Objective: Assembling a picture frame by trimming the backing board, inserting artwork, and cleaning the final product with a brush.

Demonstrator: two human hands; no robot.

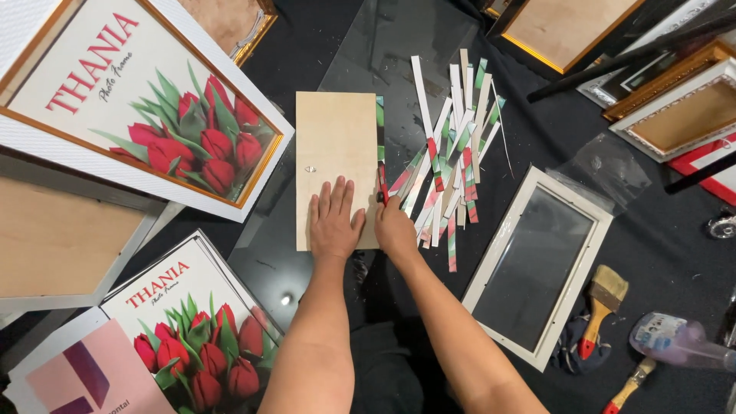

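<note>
My left hand (334,222) lies flat, fingers spread, on the lower part of a pale wooden backing board (336,146) that rests on a glass sheet (399,54). A printed tulip sheet shows as a thin strip (379,130) along the board's right edge. My right hand (394,228) sits at that edge, closed around a red-handled cutter (382,184) whose tip points up along the board. A pile of several cut paper strips (452,146) lies just right of the cutter.
A white frame with glass (537,264) lies to the right. Two paintbrushes (602,307) and a plastic bottle (678,341) are beyond it. A large framed tulip print (153,100) and a stack of tulip prints (192,322) lie at left. More frames (675,100) crowd the top right.
</note>
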